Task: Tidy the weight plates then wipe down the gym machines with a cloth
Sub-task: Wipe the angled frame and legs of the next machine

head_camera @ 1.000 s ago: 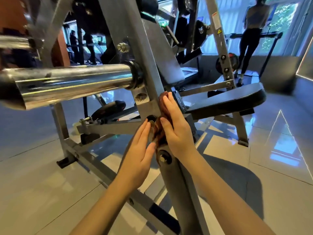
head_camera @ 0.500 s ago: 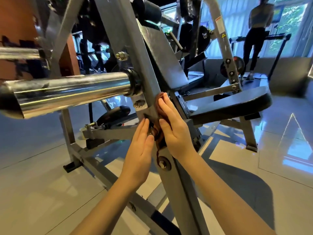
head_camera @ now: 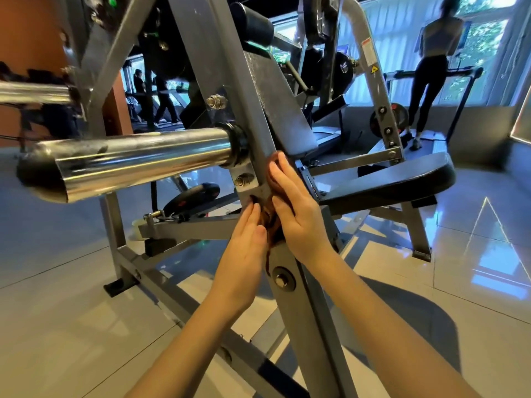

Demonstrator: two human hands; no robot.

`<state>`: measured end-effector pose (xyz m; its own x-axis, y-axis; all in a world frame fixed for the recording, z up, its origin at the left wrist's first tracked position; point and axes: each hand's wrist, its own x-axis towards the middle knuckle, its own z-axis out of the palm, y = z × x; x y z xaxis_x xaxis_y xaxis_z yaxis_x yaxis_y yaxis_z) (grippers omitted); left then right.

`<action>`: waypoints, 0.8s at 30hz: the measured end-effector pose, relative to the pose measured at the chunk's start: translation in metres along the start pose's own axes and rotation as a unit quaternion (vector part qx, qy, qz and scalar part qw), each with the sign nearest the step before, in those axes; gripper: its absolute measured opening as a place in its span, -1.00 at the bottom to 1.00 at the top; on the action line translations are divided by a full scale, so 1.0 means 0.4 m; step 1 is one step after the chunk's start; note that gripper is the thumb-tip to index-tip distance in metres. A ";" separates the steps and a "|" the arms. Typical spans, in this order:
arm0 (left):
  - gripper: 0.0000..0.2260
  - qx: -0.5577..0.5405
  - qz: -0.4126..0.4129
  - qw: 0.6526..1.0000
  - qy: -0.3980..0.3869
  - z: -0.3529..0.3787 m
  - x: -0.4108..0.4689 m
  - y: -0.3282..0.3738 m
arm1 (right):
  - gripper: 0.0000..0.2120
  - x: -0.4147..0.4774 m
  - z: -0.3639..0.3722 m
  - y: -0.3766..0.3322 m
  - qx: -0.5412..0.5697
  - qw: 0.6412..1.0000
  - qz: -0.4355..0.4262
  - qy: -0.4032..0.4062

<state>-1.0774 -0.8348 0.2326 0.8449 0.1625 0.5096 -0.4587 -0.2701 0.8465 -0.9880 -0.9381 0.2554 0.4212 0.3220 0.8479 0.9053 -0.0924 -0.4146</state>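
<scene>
A brown cloth (head_camera: 269,219) is wrapped around a slanted grey steel upright (head_camera: 301,311) of a plate-loaded gym machine. My right hand (head_camera: 296,214) lies flat on the cloth with straight fingers, pressing it against the right face of the upright. My left hand (head_camera: 244,254) presses the cloth from the left side, fingers straight and pointing up. Most of the cloth is hidden between my palms. A chrome weight sleeve (head_camera: 138,159) without plates juts left from the same upright.
A black padded seat (head_camera: 396,182) sticks out to the right. Grey base rails (head_camera: 172,294) cross the glossy tiled floor. A person (head_camera: 434,67) walks on a treadmill by the far window. Weight plates (head_camera: 389,120) hang on the machine's far side.
Both hands have slid a little up the upright with the cloth between them. The view has moved closer and tilted slightly upward.
</scene>
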 end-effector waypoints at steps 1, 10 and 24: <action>-0.65 -0.003 -0.002 1.000 -0.005 -0.004 -0.002 0.004 | -0.54 -0.040 -0.001 0.008 -0.001 1.000 0.004 -0.001; -0.59 -0.002 -0.026 0.999 -0.020 -0.009 0.001 0.014 | -0.53 0.024 -0.006 -0.014 -0.018 1.000 0.017 -0.005; -0.63 0.220 0.036 0.975 -0.025 -0.040 -0.061 0.113 | -0.47 0.051 0.021 -0.047 -0.125 0.992 -0.003 0.008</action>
<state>-1.1231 -0.8360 0.2609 0.8328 0.0840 0.5472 -0.3644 -0.6610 0.6560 -0.9970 -0.9218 0.2775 0.4139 0.3090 0.8563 0.8926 -0.3222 -0.3152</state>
